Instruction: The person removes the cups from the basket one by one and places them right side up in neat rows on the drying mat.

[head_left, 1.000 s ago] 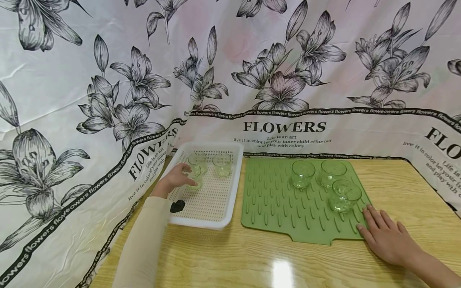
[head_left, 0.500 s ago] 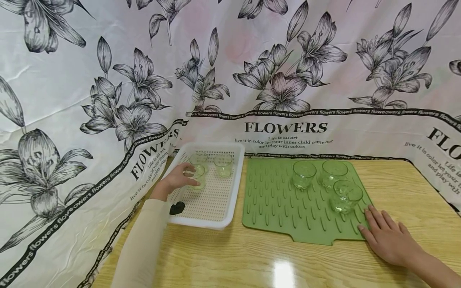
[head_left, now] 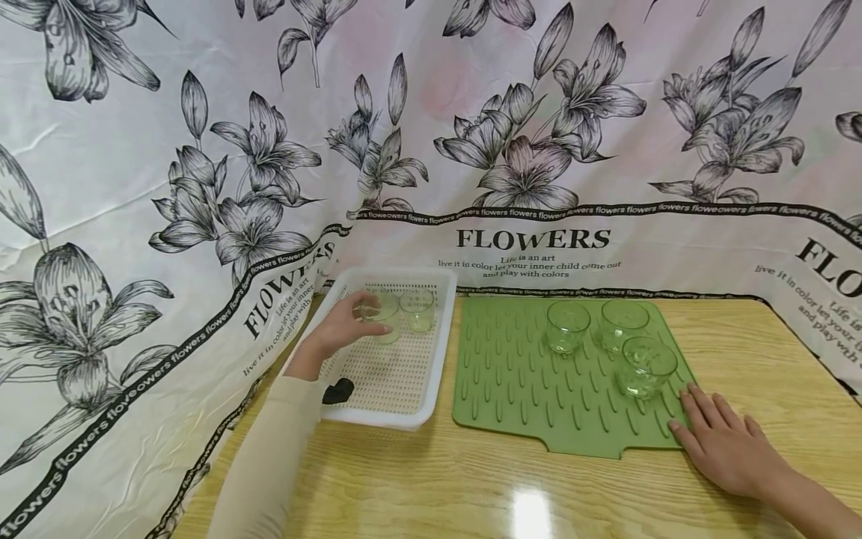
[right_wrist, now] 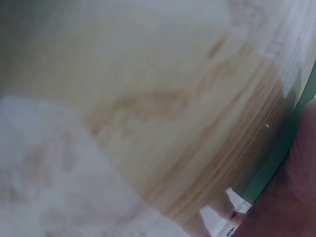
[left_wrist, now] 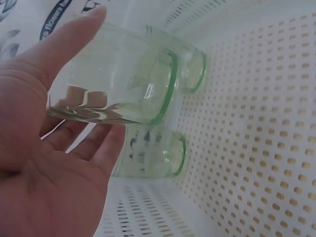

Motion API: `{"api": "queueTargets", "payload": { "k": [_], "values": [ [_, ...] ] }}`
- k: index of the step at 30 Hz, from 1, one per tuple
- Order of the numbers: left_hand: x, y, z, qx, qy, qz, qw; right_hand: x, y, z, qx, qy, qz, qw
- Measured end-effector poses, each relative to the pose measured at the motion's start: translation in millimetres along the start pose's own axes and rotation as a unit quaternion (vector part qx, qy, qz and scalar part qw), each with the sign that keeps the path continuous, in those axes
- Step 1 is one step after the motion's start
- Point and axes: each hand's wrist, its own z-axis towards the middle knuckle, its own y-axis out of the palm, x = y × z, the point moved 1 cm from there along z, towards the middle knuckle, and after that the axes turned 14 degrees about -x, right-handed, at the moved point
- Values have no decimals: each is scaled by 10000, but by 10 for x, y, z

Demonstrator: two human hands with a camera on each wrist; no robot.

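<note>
Over the white perforated basket (head_left: 436, 374), my left hand (head_left: 340, 327) grips a clear green-tinted drinking glass (left_wrist: 121, 74) between thumb and fingers. The held glass is tilted on its side in the left wrist view and its base is off the basket floor. Two similar glasses stand in the basket: one glass (left_wrist: 155, 154) behind my fingers, another glass (head_left: 419, 313) towards the back right. My right hand (head_left: 727, 443) lies flat with spread fingers on the wooden table, its fingertips touching the right edge of the green drying mat (head_left: 505, 389).
On the mat's right half stand three more glasses: a left one (head_left: 567, 329), a back one (head_left: 623, 323) and a front one (head_left: 645, 368). A flower-printed curtain (head_left: 525, 172) hangs behind and left of the table. A small black object (head_left: 339, 391) shows beside my left wrist.
My left hand has taken hold of the glass and lifted it, moving it slightly back and to the right in the basket. The right hand has stayed in place.
</note>
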Motion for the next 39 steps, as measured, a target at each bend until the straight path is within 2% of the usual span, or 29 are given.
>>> {"api": "queueTargets", "payload": {
  "k": [9,18,39],
  "values": [
    [173,103,22,41,390,-542,9978,0,12,-3,-24,-11,15,10000],
    [337,175,19,158,587,-755,9953,-13,2,-10,1,4,17,10000],
    [443,332,38,183,684,-612,9956,-36,1,-23,41,17,-7,10000]
  ]
}}
